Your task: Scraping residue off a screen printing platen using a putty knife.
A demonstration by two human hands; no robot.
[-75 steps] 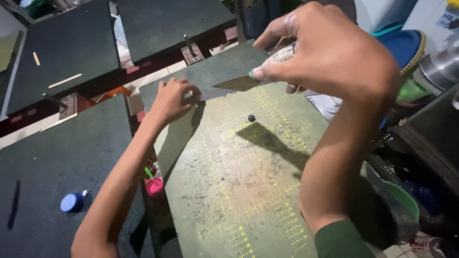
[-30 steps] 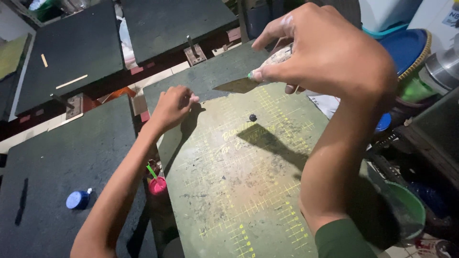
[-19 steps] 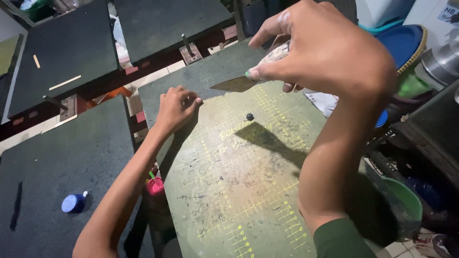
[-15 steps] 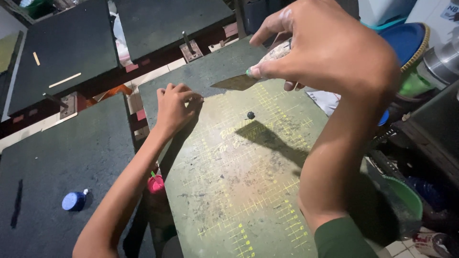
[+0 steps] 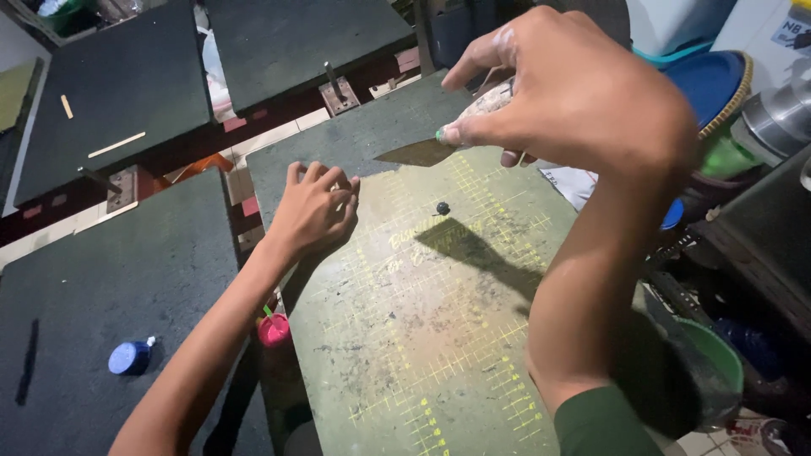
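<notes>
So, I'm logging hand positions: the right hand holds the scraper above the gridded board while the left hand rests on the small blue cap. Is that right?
Not quite. The head view shows the left hand resting on the gridded board's upper left part, not on the small blue cap, which lies apart on the dark panel to the left. The rest holds: the right hand holds the scraper above the board.

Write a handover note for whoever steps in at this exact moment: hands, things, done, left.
Left hand: flat on the far left part of the green board, holding nothing.
Right hand: raised above the board's far end, fingers closed on a scraper, blade pointing left, just above the surface.
A small dark blob sits on the board below the blade, untouched.
Done: board pinned down, scraper in hand.
Left: blob not yet scraped or spread; board's surface is stained all over.
</notes>
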